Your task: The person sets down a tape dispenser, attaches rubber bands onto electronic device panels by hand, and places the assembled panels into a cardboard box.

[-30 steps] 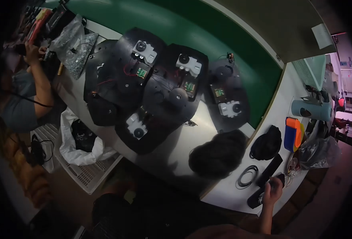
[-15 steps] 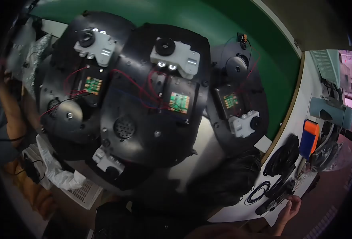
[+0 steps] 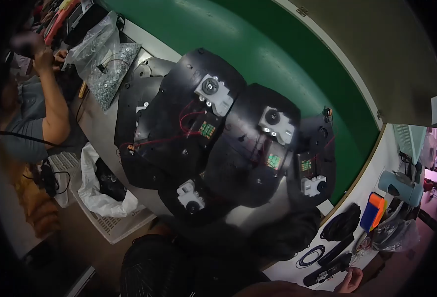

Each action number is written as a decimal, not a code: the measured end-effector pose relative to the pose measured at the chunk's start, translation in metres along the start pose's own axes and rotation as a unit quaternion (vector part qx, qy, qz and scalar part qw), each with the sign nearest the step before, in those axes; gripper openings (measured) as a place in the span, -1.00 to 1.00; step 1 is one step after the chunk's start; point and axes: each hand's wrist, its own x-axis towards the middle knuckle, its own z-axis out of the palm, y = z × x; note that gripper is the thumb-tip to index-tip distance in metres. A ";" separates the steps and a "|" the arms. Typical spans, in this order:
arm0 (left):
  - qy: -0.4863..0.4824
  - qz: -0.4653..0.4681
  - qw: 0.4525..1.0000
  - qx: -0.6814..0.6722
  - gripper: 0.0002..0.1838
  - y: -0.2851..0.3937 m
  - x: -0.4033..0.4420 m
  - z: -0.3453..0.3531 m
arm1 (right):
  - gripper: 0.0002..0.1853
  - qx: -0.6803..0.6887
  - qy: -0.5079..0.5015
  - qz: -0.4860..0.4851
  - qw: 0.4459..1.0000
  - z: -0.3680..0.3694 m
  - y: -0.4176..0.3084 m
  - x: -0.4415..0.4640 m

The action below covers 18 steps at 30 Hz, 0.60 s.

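Note:
At the bottom right, my right hand (image 3: pixel 349 280) is at the end of a slim black device (image 3: pixel 329 271) on the white bench. Its fingers are bent together, and what lies between them is too small to make out. My left hand is out of view. Several black plastic shells overlap on the metal table, among them a left shell (image 3: pixel 174 119), a middle shell (image 3: pixel 233 173) and a right shell (image 3: pixel 322 143). White brackets with black wheels (image 3: pixel 213 92), green circuit boards (image 3: pixel 274 161) and red wires are on them.
Another person's raised arm (image 3: pixel 55 106) is at the left, near a clear bag of small metal parts (image 3: pixel 110 74). A white basket (image 3: pixel 112 225) holds a lined bag (image 3: pixel 92 193). Coiled black cables (image 3: pixel 341 222) and an orange-blue box (image 3: pixel 374 210) lie on the right bench.
My view has swung left, showing more of the other person and the bag of metal parts. The shells appear smaller and farther right. My right hand stays beside the black device.

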 end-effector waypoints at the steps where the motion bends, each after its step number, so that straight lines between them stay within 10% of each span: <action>1: 0.008 0.004 1.000 0.000 -0.68 0.000 0.012 -0.005 | -0.79 -0.006 0.005 0.012 1.000 0.001 -0.002 -0.001; 18: 0.080 0.158 0.980 -0.087 -0.64 0.032 0.211 -0.106 | -0.79 0.080 0.045 -0.057 0.994 -0.003 0.022 -0.029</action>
